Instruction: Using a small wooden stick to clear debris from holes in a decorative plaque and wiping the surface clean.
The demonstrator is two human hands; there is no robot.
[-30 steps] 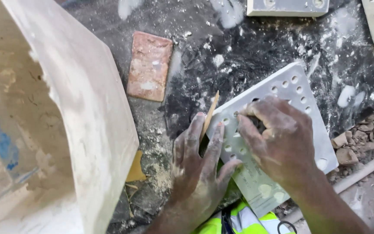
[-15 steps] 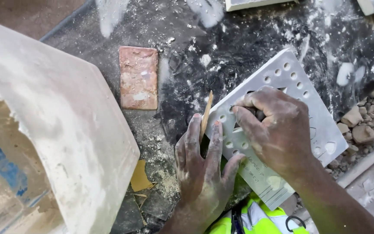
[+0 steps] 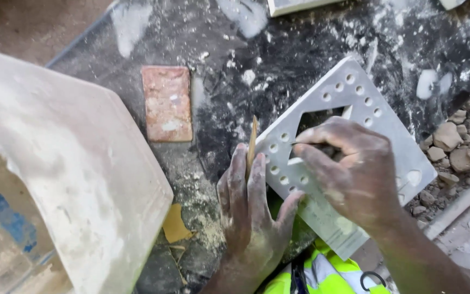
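On perforated white panel [image 3: 354, 109], both hands [image 3: 251, 212]

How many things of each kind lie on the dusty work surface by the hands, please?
White perforated plaster panel under both hands: 1
Reddish brick: 1
Thin wooden stick beside the left hand: 1
Thin tool in the right hand: 1
Total: 4

A red brick [image 3: 166, 102], rubble stones [image 3: 455, 146], perhaps a plaster-caked bucket [image 3: 66, 169].
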